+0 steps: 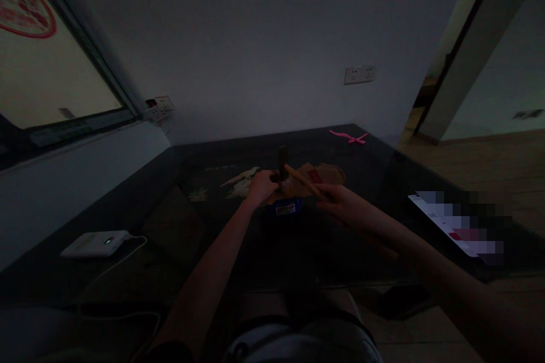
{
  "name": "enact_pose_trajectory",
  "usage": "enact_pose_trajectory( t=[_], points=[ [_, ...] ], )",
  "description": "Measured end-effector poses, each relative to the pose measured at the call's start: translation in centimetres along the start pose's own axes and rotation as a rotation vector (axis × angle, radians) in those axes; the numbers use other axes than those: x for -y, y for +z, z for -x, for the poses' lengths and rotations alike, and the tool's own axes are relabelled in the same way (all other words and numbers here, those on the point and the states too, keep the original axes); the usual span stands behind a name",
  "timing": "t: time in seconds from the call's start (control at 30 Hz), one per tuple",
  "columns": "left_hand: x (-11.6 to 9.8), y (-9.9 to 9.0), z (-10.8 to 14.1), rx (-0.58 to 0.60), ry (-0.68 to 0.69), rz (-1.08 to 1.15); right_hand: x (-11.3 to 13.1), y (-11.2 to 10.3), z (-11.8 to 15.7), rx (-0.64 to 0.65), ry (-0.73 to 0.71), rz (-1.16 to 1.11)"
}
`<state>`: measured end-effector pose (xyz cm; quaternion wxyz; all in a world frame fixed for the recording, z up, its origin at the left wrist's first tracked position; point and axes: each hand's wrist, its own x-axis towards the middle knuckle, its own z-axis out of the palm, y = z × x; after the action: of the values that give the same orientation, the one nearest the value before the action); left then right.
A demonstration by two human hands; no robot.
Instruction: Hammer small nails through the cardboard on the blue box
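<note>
My right hand [338, 201] is closed round the wooden handle of a hammer [304, 180]. The dark hammer head stands upright at the handle's far end, just right of my left hand [261, 186]. Over a brown cardboard piece [334, 174] with a red mark, the left hand's fingers are bent together beside the head. A small dark shape shows at those fingertips, too dim to name. Just in front of the hands sits a blue object [286, 207] with a pale label; its kind is unclear.
All this is on a dark, glossy table [255, 255]. A white power bank [96, 243] with a cable lies at the left. A pink ribbon-like strip [351, 137] is at the back right. A pale flat sheet or screen [443, 221], partly blurred, lies near the right edge.
</note>
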<state>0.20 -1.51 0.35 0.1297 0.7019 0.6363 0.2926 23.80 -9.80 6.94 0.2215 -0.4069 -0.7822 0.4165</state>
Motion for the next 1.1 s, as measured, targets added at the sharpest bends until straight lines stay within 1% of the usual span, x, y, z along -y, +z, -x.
enact_pose_trajectory(
  t=[0.2,0.43,0.53,0.63,0.7,0.83,0.9,1.0,1.1],
  points=[
    [0.1,0.6,0.3,-0.068,-0.032,0.000,1.0,-1.1,0.0,-0.041,-0.002,-0.016],
    [0.1,0.9,0.9,-0.097,0.010,-0.094,0.4,-1.4,-0.7,0.071,0.084,-0.001],
    [0.3,1.1,0.9,-0.114,0.005,-0.095,1.3,-1.9,-0.5,0.061,0.041,0.010],
    [0.4,1.2,0.9,-0.123,-0.009,-0.079,2.2,-2.3,-0.3,0.030,0.046,0.017],
    [0.3,1.1,0.9,-0.122,-0.013,-0.079,1.9,-2.3,-0.3,0.033,0.061,0.011],
    [0.0,0.8,1.0,-0.110,0.004,-0.089,0.5,-2.0,-0.5,0.106,0.100,-0.012],
    [-0.1,0.7,1.1,-0.116,-0.015,-0.074,0.5,-2.1,-0.4,0.082,0.086,-0.027],
    [-0.2,0.7,1.1,-0.122,-0.038,-0.035,1.3,-2.4,0.3,0.027,0.026,-0.064],
    [-0.2,0.6,1.0,-0.090,-0.025,-0.009,1.6,-2.2,1.0,-0.022,0.023,-0.135]
  ],
)
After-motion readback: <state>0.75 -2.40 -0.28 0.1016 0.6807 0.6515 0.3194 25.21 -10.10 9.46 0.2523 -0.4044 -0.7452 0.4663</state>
